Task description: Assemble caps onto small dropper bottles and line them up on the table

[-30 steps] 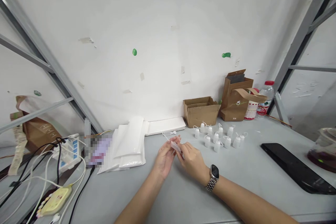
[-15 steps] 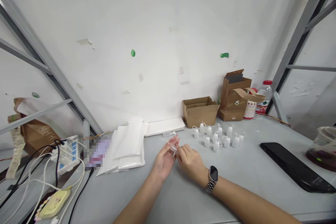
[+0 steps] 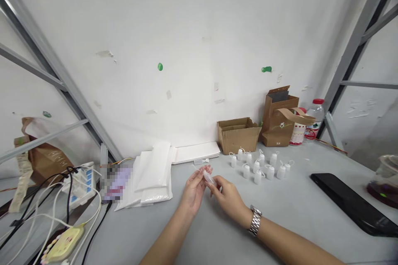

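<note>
Above the grey tabletop, my left hand has its fingers closed around the upper part of a small translucent plastic bottle. A thin white strap sticks out past my left thumb. My right hand, with a metal watch band on the wrist, pinches the near end of that bottle between thumb and fingers. Just beyond my hands, another clear bottle lies on its side. To the right stand several small white bottles with looped straps at their caps.
White envelopes are stacked at left, beside a power strip and tangled cables. A cardboard box, a brown paper bag and a red-capped bottle stand against the wall. A black tray-like object lies at right.
My right hand has rolled over, so the watch band now shows instead of the watch face. More of the held bottle is visible between my hands. My left hand has barely moved.
</note>
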Demonstrator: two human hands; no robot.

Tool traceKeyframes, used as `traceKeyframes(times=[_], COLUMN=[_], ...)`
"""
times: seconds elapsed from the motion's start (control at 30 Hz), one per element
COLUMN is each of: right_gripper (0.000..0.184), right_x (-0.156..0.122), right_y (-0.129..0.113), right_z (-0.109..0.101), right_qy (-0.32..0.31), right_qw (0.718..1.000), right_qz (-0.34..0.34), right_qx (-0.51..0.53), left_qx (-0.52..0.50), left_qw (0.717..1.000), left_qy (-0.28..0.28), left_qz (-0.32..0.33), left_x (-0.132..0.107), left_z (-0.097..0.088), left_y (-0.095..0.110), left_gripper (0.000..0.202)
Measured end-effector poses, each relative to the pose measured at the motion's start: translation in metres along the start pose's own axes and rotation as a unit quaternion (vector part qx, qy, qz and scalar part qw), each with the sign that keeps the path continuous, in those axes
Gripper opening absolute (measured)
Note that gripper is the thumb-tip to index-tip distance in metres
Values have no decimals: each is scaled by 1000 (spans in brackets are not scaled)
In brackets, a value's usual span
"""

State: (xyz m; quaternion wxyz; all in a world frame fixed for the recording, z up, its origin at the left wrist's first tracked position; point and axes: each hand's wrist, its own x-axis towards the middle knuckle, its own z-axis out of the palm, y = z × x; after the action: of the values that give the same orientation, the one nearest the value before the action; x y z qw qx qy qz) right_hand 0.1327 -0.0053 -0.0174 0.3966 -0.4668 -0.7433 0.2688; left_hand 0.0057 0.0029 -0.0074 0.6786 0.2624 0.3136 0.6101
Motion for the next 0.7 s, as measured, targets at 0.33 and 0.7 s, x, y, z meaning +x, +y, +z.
traceKeyframes(times=[0.33,0.7], right_gripper=[24,39], right_x=[1,9], right_y=[6,1], right_z=[2,-4], right_qy=[7,-184], right_qw=[1000,873], right_qz=[-1,156], right_qx=[-22,424], left_qx=[36,64], left_qw=[999,998], left_qy=[26,6], left_qz=[8,-11], left_x=[0,-1], left_z=[1,2], left_y=[-2,1], left_gripper=[18,25])
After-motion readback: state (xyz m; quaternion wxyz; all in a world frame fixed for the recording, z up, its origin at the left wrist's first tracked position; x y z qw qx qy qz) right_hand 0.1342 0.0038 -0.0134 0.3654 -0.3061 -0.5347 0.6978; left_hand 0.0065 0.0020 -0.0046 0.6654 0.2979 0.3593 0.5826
